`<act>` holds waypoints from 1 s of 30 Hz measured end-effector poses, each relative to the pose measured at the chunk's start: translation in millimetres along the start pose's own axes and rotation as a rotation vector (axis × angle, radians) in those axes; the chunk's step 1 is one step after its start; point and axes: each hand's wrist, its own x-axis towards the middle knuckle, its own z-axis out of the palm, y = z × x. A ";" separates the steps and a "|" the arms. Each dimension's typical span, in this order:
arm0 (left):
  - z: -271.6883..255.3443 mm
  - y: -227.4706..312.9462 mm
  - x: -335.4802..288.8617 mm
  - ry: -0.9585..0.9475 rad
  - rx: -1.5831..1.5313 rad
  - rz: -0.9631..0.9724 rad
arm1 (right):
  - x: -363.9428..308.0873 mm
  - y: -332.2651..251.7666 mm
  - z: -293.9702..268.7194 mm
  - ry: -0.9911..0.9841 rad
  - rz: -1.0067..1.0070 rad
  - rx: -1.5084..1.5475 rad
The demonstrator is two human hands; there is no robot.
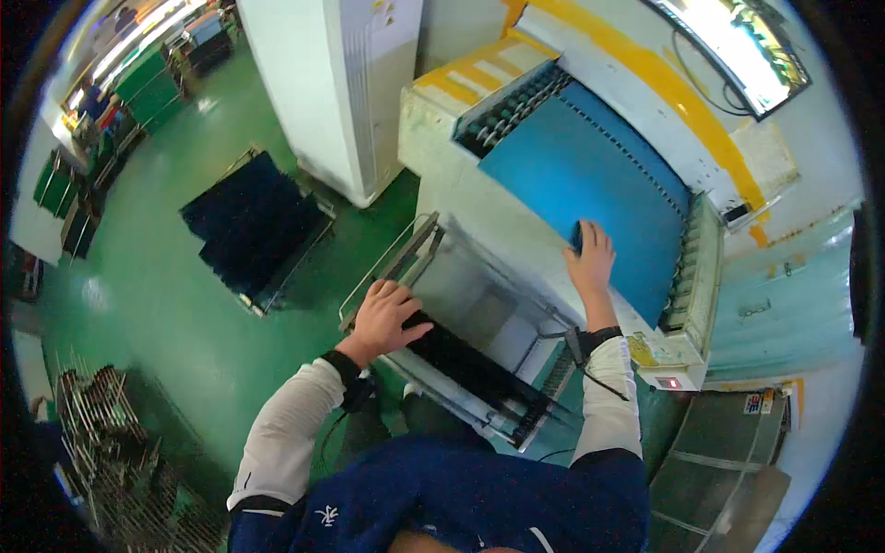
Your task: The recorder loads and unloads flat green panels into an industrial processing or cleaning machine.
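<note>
My left hand [382, 319] is at the upper end of a row of dark, thin panels [468, 364] standing in a metal-framed rack. Its fingers are bent and the thumb is apart from them, with a dark panel edge between. My right hand [593, 261] reaches to the near edge of a large blue sheet [590, 166] lying on a roller conveyor. Those fingers are stretched out over the sheet, and a small dark thing [578, 237] shows beside them, its kind unclear. Straps with cables circle both wrists.
A white machine body [479, 203] carries the conveyor, with exposed rollers [516, 111] on its far left. A tall white cabinet [323, 92] stands behind. Left on the green floor is a cart of dark panels [253, 226]; metal racks [111, 442] fill the lower left. A screen [737, 46] hangs upper right.
</note>
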 end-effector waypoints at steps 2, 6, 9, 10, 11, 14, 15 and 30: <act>-5.7 8.5 -3.1 -0.012 0.000 -0.005 | -12.2 -13.7 -14.5 0.063 -0.039 0.037; 5.3 -1.3 -9.4 0.104 -0.057 0.002 | -39.9 -61.9 -11.5 0.015 -0.188 0.250; 2.2 2.9 -10.0 0.170 -0.040 0.012 | -75.7 -83.2 -2.2 -0.218 -0.305 0.415; 0.5 3.1 -9.6 0.178 -0.043 0.004 | -88.0 -89.9 -2.7 -0.356 -0.324 0.511; 0.5 3.5 -10.7 0.186 -0.045 -0.005 | -100.2 -96.0 -3.8 -0.496 -0.342 0.607; 1.1 2.3 -15.7 0.202 -0.096 -0.046 | -126.6 -114.7 -9.5 -0.872 -0.086 0.738; 2.1 1.1 -16.0 0.206 -0.111 -0.040 | -134.0 -117.0 -10.4 -0.885 -0.086 0.756; 14.3 -9.0 -12.8 0.247 -0.126 0.084 | -182.0 -108.9 21.3 -0.618 -0.026 0.743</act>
